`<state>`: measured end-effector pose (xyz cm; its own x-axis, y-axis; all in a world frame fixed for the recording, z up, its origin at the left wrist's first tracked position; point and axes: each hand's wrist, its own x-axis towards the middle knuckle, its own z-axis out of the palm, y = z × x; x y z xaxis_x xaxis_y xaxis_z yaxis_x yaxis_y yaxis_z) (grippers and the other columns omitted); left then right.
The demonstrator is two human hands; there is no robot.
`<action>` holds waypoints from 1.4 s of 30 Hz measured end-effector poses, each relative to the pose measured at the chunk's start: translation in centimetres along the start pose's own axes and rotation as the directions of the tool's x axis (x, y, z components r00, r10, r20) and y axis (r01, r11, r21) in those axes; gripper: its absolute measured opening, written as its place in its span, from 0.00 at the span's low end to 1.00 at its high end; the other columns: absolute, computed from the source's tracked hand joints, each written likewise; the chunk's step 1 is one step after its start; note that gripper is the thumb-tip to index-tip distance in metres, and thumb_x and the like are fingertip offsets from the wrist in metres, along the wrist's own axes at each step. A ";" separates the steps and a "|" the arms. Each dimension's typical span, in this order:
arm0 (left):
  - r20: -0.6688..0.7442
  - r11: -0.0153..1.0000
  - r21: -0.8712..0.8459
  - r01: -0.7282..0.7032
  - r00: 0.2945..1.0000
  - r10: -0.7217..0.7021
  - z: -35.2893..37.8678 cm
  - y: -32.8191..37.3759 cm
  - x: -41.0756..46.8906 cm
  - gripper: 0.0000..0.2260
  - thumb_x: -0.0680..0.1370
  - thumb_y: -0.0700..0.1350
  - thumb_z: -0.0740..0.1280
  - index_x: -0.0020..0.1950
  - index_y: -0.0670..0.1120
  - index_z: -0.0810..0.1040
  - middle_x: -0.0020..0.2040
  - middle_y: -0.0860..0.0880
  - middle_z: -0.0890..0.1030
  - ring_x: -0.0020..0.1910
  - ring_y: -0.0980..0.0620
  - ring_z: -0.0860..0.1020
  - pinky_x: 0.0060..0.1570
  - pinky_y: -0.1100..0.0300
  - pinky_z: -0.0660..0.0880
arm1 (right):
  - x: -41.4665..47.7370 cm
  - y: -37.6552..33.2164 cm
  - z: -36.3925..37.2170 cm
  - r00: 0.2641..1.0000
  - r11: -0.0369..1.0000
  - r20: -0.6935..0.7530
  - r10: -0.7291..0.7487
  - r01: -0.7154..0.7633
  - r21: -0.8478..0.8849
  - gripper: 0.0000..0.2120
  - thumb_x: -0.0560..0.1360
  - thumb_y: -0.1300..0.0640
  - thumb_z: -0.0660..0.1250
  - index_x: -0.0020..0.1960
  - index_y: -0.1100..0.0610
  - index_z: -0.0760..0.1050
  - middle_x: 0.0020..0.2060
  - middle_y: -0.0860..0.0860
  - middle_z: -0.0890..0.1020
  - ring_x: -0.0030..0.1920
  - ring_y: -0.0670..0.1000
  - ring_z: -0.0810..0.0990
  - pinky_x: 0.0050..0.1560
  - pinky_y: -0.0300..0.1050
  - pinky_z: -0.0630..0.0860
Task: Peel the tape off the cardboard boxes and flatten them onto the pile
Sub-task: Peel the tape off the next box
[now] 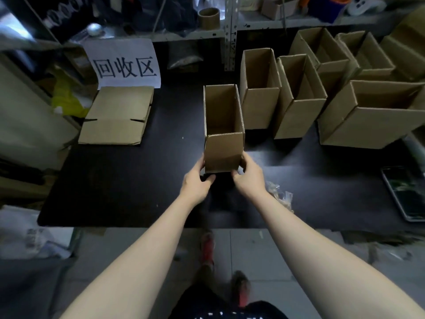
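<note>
A small open-topped cardboard box (pixel 223 134) stands upright in the middle of the black table (pixel 128 185). My left hand (pixel 197 180) grips its lower left corner, thumb on the side wall and fingers curled under the bottom edge. My right hand (pixel 249 174) grips the lower right corner the same way. A flattened box (pixel 117 116) lies at the back left as the pile, below a white paper sign (pixel 125 63). No tape can be made out on the held box.
Several open cardboard boxes (pixel 299 97) stand in a row at the back right, with a wide one (pixel 365 116) nearest the right edge. Crumpled clear tape (pixel 279 194) lies by my right wrist. A dark tablet (pixel 407 192) lies at the right edge. Shelving rises behind the table.
</note>
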<state>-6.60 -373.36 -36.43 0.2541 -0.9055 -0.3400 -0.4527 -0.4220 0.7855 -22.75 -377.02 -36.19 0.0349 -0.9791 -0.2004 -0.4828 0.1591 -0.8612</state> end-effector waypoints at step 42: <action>-0.242 0.930 -0.157 -0.333 0.926 0.291 -3.2 6.3 -6.2 0.12 0.80 0.44 0.71 0.63 0.52 0.83 0.55 0.56 0.82 0.56 0.59 0.80 0.56 0.69 0.76 | -5.7 -4.9 -5.7 0.936 0.973 -0.298 -0.187 0.218 0.075 0.09 0.78 0.56 0.73 0.58 0.52 0.85 0.56 0.43 0.84 0.54 0.39 0.82 0.58 0.40 0.79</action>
<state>-8.32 -370.26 -27.71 0.3103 -0.9498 0.0389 -0.3710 -0.0834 0.9249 -25.60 -372.90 -28.13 -0.1381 -0.9840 0.1128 -0.3967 -0.0495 -0.9166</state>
